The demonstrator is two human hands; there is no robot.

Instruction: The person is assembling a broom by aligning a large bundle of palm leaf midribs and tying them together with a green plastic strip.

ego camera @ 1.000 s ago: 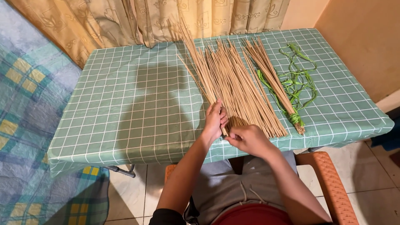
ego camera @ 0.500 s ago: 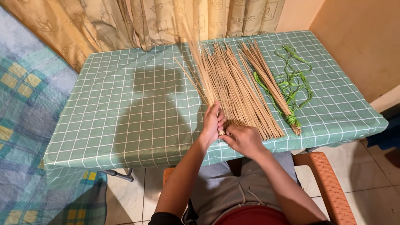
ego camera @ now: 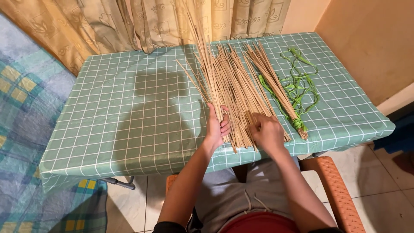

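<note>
- Our left hand (ego camera: 217, 126) curls round a few thin sticks (ego camera: 228, 86), fingers pressed together.
- Our right hand (ego camera: 267, 131) rests on the sticks, fingers bent; we cannot tell if it pinches one.
- The sticks lie fanned on the green checked table (ego camera: 129, 112).

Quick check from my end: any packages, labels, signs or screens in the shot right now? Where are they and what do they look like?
None in view: no package, label, sign or screen.
Only these show:
Loose sticks: thin, tan, fanned across the table, under the left hand and right hand.
Tied bundle: tan sticks bound with green strip, right of the loose ones.
Green strips: tangled, near the right edge.
</note>
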